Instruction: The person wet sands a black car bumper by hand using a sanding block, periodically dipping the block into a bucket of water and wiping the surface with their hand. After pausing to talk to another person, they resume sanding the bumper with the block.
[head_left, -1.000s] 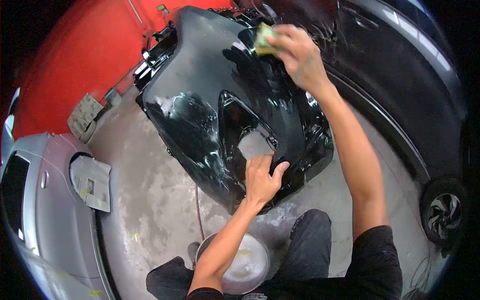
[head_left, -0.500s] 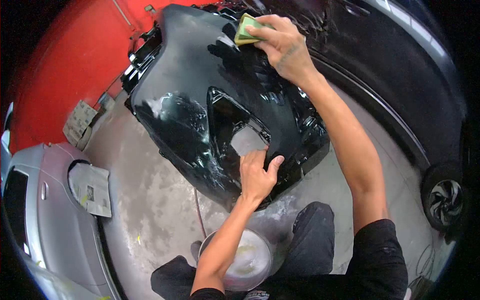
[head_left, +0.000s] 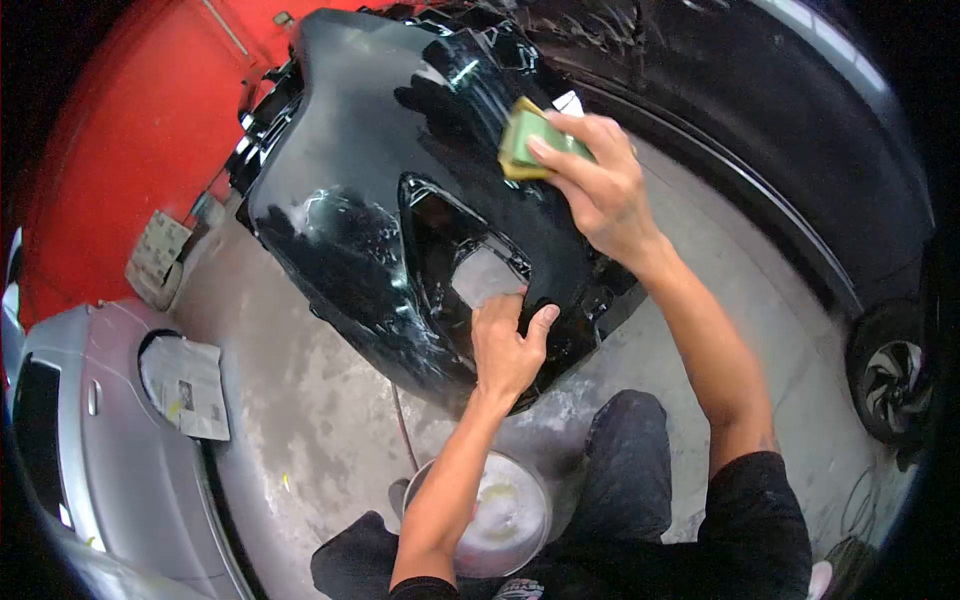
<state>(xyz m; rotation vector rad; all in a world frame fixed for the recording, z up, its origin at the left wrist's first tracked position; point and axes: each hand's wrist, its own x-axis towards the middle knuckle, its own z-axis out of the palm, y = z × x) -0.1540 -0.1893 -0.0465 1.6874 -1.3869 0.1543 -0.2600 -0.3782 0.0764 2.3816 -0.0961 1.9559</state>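
Note:
A large black car bumper [head_left: 330,110] stands in front of me, wet and streaked on its surface, with a triangular opening on its near side. At the lower edge of that opening, my left hand [head_left: 508,348] grips the bumper, fingers inside and thumb on the outer face. My right hand [head_left: 605,190] is closed on a green block with a yellow layer beneath, a sanding sponge by its look [head_left: 545,140]. The sponge is over the bumper's right side, slightly blurred.
Between my knees stands a bucket [head_left: 546,505] of foamy whitish water. A dark car [head_left: 800,130] runs along the right, and a silver car [head_left: 130,430] with newspaper [head_left: 190,385] over its wheel arch is at left. A red surface [head_left: 130,130] lies behind; a hose [head_left: 402,420] crosses the floor.
My right hand has moved the sponge from the bumper's far end toward me and a little right. The left hand keeps its hold; the whole view has shifted slightly.

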